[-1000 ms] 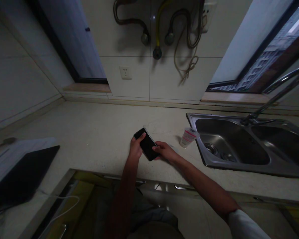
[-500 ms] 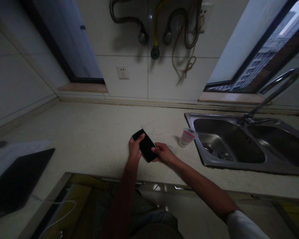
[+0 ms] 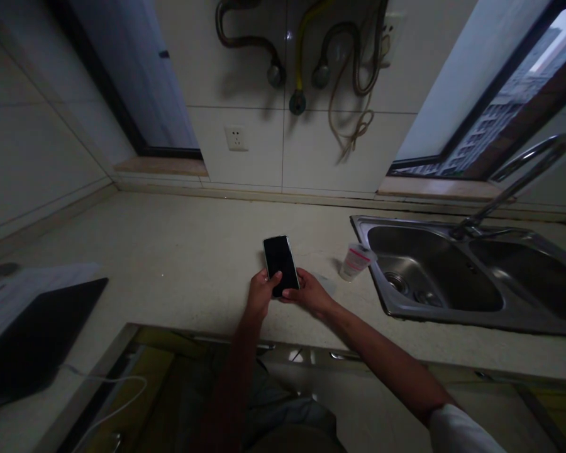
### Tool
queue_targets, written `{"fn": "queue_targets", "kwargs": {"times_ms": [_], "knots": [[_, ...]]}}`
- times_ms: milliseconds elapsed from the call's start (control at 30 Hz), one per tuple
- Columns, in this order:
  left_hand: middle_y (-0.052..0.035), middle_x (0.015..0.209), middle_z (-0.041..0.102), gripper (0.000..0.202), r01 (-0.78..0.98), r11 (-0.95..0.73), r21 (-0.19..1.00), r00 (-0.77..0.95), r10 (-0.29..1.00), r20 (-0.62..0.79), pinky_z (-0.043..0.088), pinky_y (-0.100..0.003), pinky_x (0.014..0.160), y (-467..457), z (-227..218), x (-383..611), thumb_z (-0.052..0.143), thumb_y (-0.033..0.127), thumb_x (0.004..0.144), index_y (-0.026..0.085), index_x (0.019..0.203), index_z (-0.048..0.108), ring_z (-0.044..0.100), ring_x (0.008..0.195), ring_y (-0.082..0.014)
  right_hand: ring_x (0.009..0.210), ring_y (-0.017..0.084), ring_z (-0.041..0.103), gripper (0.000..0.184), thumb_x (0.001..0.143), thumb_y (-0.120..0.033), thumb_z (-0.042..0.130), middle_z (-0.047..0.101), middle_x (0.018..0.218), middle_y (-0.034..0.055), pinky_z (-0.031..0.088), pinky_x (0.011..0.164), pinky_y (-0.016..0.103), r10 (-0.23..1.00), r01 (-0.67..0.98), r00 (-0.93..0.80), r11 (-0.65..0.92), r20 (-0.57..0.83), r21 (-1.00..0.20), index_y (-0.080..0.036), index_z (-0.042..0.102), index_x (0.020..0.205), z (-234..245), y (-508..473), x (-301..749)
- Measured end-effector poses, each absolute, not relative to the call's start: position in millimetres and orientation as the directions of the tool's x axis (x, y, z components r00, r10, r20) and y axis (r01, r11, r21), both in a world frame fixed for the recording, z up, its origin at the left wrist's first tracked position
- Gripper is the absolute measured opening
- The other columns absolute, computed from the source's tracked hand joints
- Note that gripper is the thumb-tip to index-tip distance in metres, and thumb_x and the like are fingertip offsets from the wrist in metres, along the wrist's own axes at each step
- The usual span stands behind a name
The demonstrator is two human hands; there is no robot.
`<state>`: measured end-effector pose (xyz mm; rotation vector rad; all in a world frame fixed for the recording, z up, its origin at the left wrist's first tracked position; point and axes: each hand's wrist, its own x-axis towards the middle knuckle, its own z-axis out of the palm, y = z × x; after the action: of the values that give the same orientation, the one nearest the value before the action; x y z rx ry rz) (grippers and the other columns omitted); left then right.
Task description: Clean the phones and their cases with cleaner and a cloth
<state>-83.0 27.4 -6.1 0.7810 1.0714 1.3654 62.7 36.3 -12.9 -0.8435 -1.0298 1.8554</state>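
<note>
A smartphone (image 3: 281, 258) with a dark screen is held over the counter, nearly upright in the view with a slight tilt. My left hand (image 3: 261, 290) grips its lower left edge, thumb lying across the screen. On the lower right corner my right hand (image 3: 309, 292) is closed, its thumb also over the screen's bottom. Fingers behind the phone are hidden. To the right of my right hand, a clear plastic cup (image 3: 355, 262) with pink print stands by the sink's edge.
A double steel sink (image 3: 434, 267) with a curved faucet (image 3: 523, 170) is set into the counter (image 3: 183, 245) at right. At left lie a black laptop (image 3: 42, 340), papers (image 3: 42, 283) and a white cable (image 3: 117, 380). Hoses and a socket (image 3: 236, 138) are on the wall.
The phone has turned from a strong diagonal to nearly upright. My left hand has slid down from its upper left side to the lower left edge.
</note>
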Motion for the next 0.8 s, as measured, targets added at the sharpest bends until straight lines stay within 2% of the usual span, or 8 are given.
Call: {"fn": "queue_targets", "kwargs": {"times_ms": [133, 267, 367, 467, 633, 800], "knots": [[-0.0055, 0.079, 0.072, 0.049, -0.271, 0.055, 0.961, -0.141, 0.985, -0.096, 0.050, -0.028, 0.067, 26.1, -5.5, -77.6, 0.085, 0.048, 0.058, 0.014, 0.089, 0.069, 0.067, 0.072, -0.0199, 0.077, 0.021, 0.072, 0.059, 0.051, -0.023, 0.091, 0.070, 0.089, 0.0009, 0.064, 0.069, 0.042, 0.921, -0.318, -0.336, -0.308, -0.197, -0.897, -0.020, 0.056, 0.098, -16.4, 35.3, 61.8], [-0.0063, 0.082, 0.073, 0.047, -0.190, 0.028, 0.981, -0.157, 0.986, -0.059, 0.050, -0.028, 0.069, 24.6, -1.9, -76.1, 0.083, 0.049, 0.060, 0.016, 0.088, 0.068, 0.068, 0.076, -0.0210, 0.077, 0.021, 0.072, 0.057, 0.054, -0.024, 0.090, 0.070, 0.091, 0.0020, 0.064, 0.069, 0.042, 0.928, -0.310, -0.327, -0.284, -0.179, -0.907, -0.019, 0.057, 0.100, -14.1, 34.4, 63.5], [-0.0092, 0.089, 0.074, 0.057, -0.219, 0.014, 0.976, -0.235, 0.970, -0.066, 0.053, -0.032, 0.075, 23.9, -1.2, -82.9, 0.085, 0.049, 0.058, 0.017, 0.100, 0.065, 0.070, 0.080, -0.0226, 0.081, 0.022, 0.072, 0.060, 0.055, -0.026, 0.089, 0.070, 0.097, 0.0040, 0.064, 0.069, 0.041, 0.917, -0.307, -0.366, -0.280, -0.159, -0.909, -0.019, 0.058, 0.106, -13.3, 33.0, 61.9], [-0.0090, 0.082, 0.073, 0.061, -0.240, 0.036, 0.970, -0.285, 0.953, -0.106, 0.053, -0.034, 0.073, 24.1, -4.4, -96.2, 0.086, 0.049, 0.056, 0.015, 0.102, 0.066, 0.069, 0.076, -0.0234, 0.086, 0.022, 0.072, 0.063, 0.058, -0.027, 0.089, 0.071, 0.101, 0.0051, 0.063, 0.073, 0.040, 0.881, -0.290, -0.451, -0.298, -0.145, -0.910, -0.020, 0.058, 0.112, -15.2, 31.0, 58.7], [-0.0081, 0.079, 0.073, 0.054, -0.172, 0.069, 0.983, -0.335, 0.934, -0.124, 0.050, -0.032, 0.072, 30.8, -12.4, -126.9, 0.084, 0.046, 0.057, 0.013, 0.098, 0.071, 0.068, 0.074, -0.0219, 0.075, 0.018, 0.072, 0.053, 0.066, -0.035, 0.085, 0.072, 0.085, 0.0015, 0.060, 0.069, 0.032, 0.831, -0.224, -0.538, -0.303, -0.142, -0.926, -0.019, 0.060, 0.110, -19.1, 33.9, 60.3], [-0.0070, 0.082, 0.074, 0.037, -0.003, 0.140, 0.990, -0.455, 0.882, -0.126, 0.051, -0.033, 0.079, 39.5, -12.1, -162.3, 0.076, 0.036, 0.064, 0.014, 0.094, 0.072, 0.069, 0.082, -0.0229, 0.074, 0.018, 0.072, 0.045, 0.069, -0.035, 0.083, 0.074, 0.094, 0.0073, 0.058, 0.071, 0.034, 0.877, -0.252, -0.463, -0.268, -0.128, -0.930, -0.018, 0.062, 0.105, -14.7, 43.6, 71.9]]}}
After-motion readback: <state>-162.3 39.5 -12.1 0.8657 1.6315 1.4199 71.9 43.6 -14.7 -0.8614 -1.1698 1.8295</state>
